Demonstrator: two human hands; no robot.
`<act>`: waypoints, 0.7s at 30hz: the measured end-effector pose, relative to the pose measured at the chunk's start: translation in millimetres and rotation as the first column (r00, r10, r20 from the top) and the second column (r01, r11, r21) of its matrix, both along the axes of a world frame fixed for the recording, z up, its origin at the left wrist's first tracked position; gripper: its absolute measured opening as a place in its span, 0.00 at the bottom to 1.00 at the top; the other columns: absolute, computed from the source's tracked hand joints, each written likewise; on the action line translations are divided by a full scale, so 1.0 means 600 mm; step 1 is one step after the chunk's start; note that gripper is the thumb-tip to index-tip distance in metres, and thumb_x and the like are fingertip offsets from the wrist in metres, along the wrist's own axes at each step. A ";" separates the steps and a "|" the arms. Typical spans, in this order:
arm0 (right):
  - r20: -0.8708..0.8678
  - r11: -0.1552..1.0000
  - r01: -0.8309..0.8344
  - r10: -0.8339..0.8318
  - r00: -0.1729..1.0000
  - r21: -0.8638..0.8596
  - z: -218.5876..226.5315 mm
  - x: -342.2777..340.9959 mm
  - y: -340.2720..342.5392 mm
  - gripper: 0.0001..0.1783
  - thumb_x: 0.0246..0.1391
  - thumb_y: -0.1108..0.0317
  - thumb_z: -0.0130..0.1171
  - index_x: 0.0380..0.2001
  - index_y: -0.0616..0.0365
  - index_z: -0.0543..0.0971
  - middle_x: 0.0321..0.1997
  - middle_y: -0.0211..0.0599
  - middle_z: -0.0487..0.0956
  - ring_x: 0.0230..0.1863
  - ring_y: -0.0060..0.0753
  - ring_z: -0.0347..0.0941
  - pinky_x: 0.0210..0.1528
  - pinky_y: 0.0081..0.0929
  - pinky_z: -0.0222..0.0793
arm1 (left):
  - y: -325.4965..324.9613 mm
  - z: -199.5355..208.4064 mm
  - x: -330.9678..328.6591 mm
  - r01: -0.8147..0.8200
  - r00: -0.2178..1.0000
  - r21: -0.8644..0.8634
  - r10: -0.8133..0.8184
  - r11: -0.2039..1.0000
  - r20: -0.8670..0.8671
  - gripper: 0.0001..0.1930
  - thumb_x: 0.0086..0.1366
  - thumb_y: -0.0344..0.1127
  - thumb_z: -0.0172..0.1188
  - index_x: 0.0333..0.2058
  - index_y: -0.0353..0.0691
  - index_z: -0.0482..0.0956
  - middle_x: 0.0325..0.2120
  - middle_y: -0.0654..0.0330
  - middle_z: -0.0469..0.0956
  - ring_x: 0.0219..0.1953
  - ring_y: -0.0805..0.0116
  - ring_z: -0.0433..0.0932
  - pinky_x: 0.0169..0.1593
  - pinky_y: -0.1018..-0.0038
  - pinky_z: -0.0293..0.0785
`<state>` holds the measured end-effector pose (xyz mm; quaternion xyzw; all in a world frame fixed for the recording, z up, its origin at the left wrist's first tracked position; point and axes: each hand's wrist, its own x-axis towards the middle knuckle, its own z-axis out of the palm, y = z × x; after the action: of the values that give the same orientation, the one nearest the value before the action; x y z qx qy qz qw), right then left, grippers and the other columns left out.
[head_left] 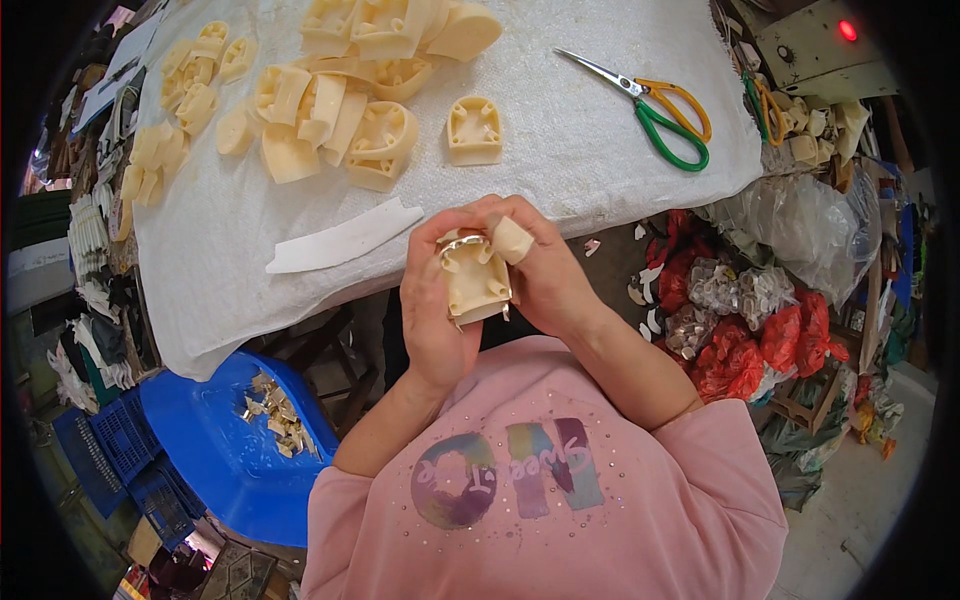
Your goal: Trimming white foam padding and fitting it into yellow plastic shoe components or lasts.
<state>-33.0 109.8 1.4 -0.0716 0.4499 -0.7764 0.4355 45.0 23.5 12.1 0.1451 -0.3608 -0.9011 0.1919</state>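
A hollow cream plastic block (478,285) with a rounded end and small inner pegs, looking like a shoe heel, is held up over my lap. A shiny metallic strip shows along its rim. My left hand (430,300) is wrapped round one side of it. My right hand (548,272) grips the opposite side, fingers closed near the rounded end. A beige wrap (512,240) covers one right-hand digit. On the white-covered table (560,150), one similar block (475,132) stands apart from a pile of several blocks (340,110). A curved white strip (345,237) lies at the near edge.
Scissors (640,92) with orange and green handles lie on the table at right. Below left is a blue plastic basin (225,450) holding scraps (278,415). Red plastic bags (765,345) and clear bags crowd the floor at right.
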 end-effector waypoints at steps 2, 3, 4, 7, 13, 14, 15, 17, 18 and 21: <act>-0.188 0.999 0.033 -0.037 0.981 -0.028 -0.011 0.004 -0.004 0.10 0.61 0.62 0.48 0.39 0.56 0.72 0.40 0.26 0.68 0.33 0.15 0.65 0.29 0.13 0.62 | 0.004 -0.003 0.004 0.003 1.000 -0.103 -0.002 0.995 0.008 0.19 0.66 0.43 0.44 0.51 0.38 0.60 0.42 0.57 0.67 0.44 0.70 0.70 0.46 0.73 0.70; -0.370 0.996 0.058 -0.077 0.926 -0.062 -0.015 0.005 -0.003 0.09 0.61 0.64 0.48 0.39 0.57 0.72 0.41 0.28 0.68 0.35 0.17 0.66 0.33 0.14 0.64 | 0.006 -0.005 0.005 0.007 1.000 -0.206 -0.004 0.978 0.015 0.18 0.67 0.43 0.43 0.50 0.37 0.61 0.42 0.57 0.68 0.45 0.69 0.70 0.46 0.73 0.70; -0.590 0.997 0.082 -0.057 0.805 0.016 -0.002 0.009 0.001 0.07 0.60 0.67 0.48 0.39 0.57 0.71 0.42 0.32 0.67 0.40 0.22 0.65 0.42 0.19 0.64 | 0.005 -0.009 0.007 0.008 1.000 -0.204 -0.005 0.979 0.017 0.18 0.67 0.43 0.43 0.50 0.37 0.61 0.42 0.57 0.68 0.45 0.69 0.70 0.46 0.73 0.70; -0.749 0.988 0.149 -0.066 0.659 0.045 -0.005 0.011 -0.005 0.07 0.60 0.68 0.48 0.39 0.57 0.71 0.41 0.33 0.66 0.42 0.23 0.65 0.44 0.22 0.63 | 0.004 -0.016 0.010 -0.008 0.998 -0.326 0.027 0.945 0.055 0.20 0.68 0.44 0.41 0.51 0.36 0.61 0.42 0.57 0.68 0.45 0.69 0.70 0.47 0.73 0.69; -0.397 0.991 0.016 0.039 0.917 0.134 0.005 -0.010 0.006 0.22 0.65 0.53 0.37 0.48 0.59 0.70 0.35 0.27 0.68 0.31 0.16 0.63 0.33 0.15 0.61 | -0.012 0.009 -0.008 0.042 0.997 0.245 -0.058 0.969 0.058 0.27 0.69 0.54 0.34 0.57 0.41 0.57 0.47 0.53 0.69 0.46 0.63 0.70 0.47 0.66 0.68; -0.322 0.997 -0.003 0.027 0.946 0.075 0.001 -0.012 0.007 0.24 0.65 0.52 0.37 0.51 0.61 0.69 0.35 0.27 0.69 0.30 0.16 0.62 0.33 0.15 0.62 | -0.024 0.006 -0.005 0.146 0.989 0.286 -0.129 0.947 -0.079 0.29 0.68 0.57 0.31 0.59 0.43 0.56 0.47 0.52 0.68 0.46 0.61 0.70 0.47 0.64 0.68; -0.243 1.000 -0.018 0.020 0.970 0.014 0.000 -0.014 0.007 0.27 0.65 0.50 0.36 0.54 0.62 0.68 0.35 0.27 0.70 0.29 0.15 0.61 0.33 0.15 0.62 | -0.032 0.005 -0.002 0.252 0.958 0.311 -0.190 0.916 -0.217 0.31 0.68 0.60 0.29 0.60 0.45 0.54 0.48 0.51 0.68 0.46 0.58 0.70 0.46 0.62 0.68; -0.197 1.000 -0.029 0.027 0.980 -0.004 0.005 -0.015 0.006 0.30 0.65 0.49 0.36 0.56 0.65 0.65 0.37 0.28 0.70 0.29 0.16 0.61 0.34 0.17 0.64 | -0.033 0.008 0.000 0.207 0.970 0.454 -0.121 0.866 -0.212 0.31 0.67 0.61 0.32 0.61 0.48 0.51 0.48 0.45 0.68 0.46 0.52 0.72 0.47 0.62 0.69; -0.204 0.999 -0.041 0.042 0.978 0.006 0.006 -0.017 0.009 0.30 0.65 0.49 0.36 0.56 0.65 0.65 0.38 0.29 0.71 0.29 0.16 0.62 0.34 0.17 0.65 | -0.033 0.007 0.001 0.211 0.970 0.455 -0.127 0.865 -0.209 0.31 0.67 0.61 0.32 0.61 0.48 0.51 0.48 0.45 0.68 0.45 0.52 0.72 0.47 0.62 0.69; -0.181 0.999 -0.042 0.044 0.982 0.018 0.011 -0.014 0.007 0.28 0.65 0.51 0.38 0.56 0.64 0.65 0.39 0.30 0.71 0.32 0.17 0.65 0.36 0.18 0.66 | -0.036 0.012 0.003 0.197 0.974 0.493 -0.113 0.848 -0.194 0.31 0.67 0.60 0.31 0.61 0.48 0.51 0.48 0.45 0.68 0.45 0.52 0.72 0.47 0.62 0.68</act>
<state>-41.3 113.7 7.7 -0.1488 0.4916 -0.7539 0.4097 47.0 2.0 19.1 0.0891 -0.1042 -0.9854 0.1013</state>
